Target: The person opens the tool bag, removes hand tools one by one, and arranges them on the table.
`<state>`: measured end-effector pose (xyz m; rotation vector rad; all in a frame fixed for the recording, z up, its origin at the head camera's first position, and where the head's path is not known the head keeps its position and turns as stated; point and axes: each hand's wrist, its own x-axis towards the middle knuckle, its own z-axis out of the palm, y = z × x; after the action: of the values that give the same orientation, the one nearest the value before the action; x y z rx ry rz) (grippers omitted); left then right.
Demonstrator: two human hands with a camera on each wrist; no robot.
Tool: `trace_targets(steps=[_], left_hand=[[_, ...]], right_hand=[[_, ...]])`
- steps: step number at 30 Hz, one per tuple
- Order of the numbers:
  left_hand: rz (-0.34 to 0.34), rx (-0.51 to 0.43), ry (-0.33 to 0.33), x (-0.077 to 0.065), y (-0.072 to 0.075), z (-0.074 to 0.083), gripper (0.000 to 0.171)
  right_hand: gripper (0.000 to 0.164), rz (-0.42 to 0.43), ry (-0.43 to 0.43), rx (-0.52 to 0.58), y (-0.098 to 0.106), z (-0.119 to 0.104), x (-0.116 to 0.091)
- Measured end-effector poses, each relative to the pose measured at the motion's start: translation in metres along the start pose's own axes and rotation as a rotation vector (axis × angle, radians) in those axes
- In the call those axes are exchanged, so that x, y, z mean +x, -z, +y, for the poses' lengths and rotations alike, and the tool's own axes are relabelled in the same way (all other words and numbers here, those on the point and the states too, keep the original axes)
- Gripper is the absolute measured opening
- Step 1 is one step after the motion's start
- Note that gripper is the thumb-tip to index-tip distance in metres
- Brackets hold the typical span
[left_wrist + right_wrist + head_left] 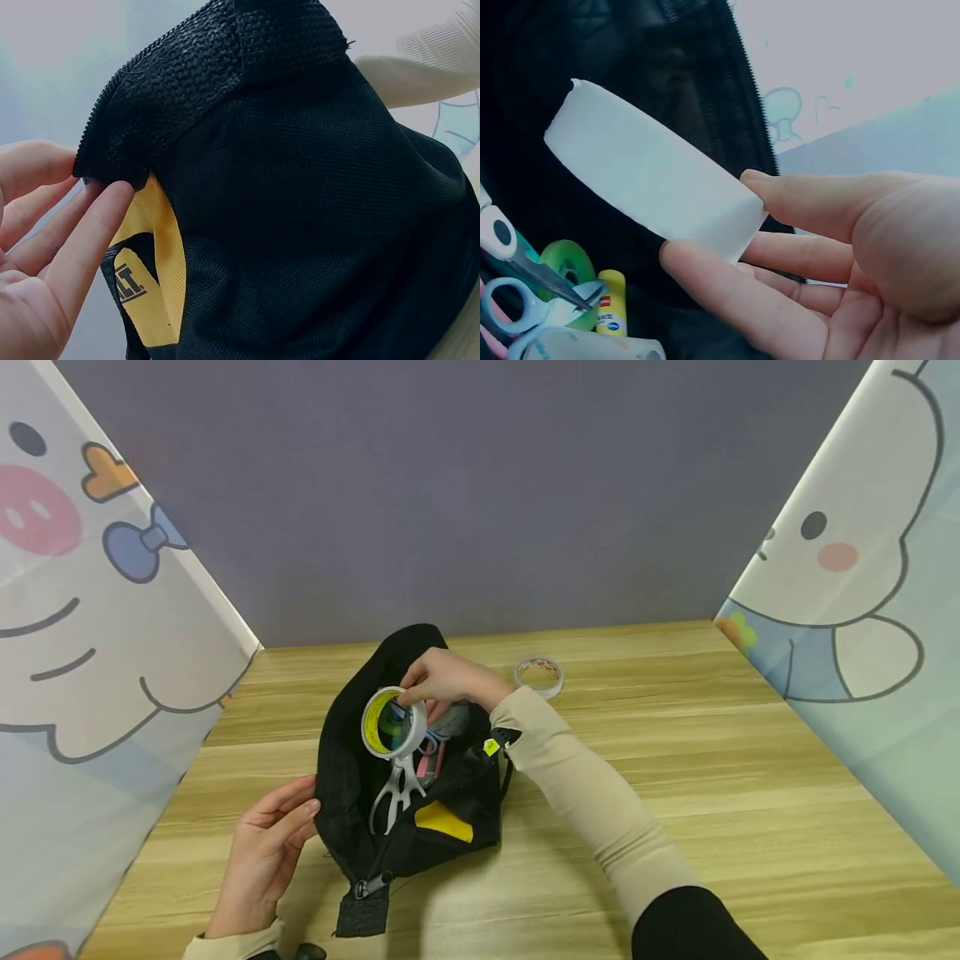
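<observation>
Right hand (pixel 450 681) grips white tape roll (pixel 415 737) b/w thumb & fingers, at/over open mouth of black bag (pixel 341 810); how far inside, can't tell. Left hand (pixel 266 852) pinches bag's left rim, thumb one side, fingers other.

Head view only: roll's yellow core, 2nd tape roll (pixel 551 691) lying flat on wood-grain table (pixel 712 760), far right of bag, well apart; also grey scissor handles (pixel 399 781) just beside held roll, near side, plus pink item (pixel 429 762) to their right.

R-wrist view shows roll's plain outer band instead, core hidden; adds yellow glue stick (pixel 613 300), green tape roll (pixel 559 259) & blue-handled scissors (pixel 536 307) in bag. L-wrist view: bag's outside, w/ yellow panel (pixel 169 247) & part of some lettering, "LT" legible.

Orientation: held roll stands tilted on edge, not flat; core opening faces left & a bit near, axis approx. left–right. Bag's long axis runs near–far, slightly slanted: strap tab (pixel 363 912) w/ zip pull at near left end, other end far & a bit right. Mouth opens up.
</observation>
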<state>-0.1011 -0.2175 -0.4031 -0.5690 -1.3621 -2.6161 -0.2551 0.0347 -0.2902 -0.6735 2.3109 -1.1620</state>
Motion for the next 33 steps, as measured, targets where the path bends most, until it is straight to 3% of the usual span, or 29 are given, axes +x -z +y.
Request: trace_targets(steps=[10,19,33], left_hand=[[0.005,0.016,0.005,0.000,-0.001,0.000,0.038],[-0.003,0.020,0.007,0.001,-0.001,0.001,0.039],[-0.015,0.040,0.003,0.002,0.001,0.000,0.040]], right_hand=[[0.031,0.076,0.060,0.108,0.024,0.005,-0.019],[0.035,0.224,0.101,0.241,0.057,0.021,-0.044],[0.038,0.370,0.069,0.384,0.092,0.059,-0.071]])
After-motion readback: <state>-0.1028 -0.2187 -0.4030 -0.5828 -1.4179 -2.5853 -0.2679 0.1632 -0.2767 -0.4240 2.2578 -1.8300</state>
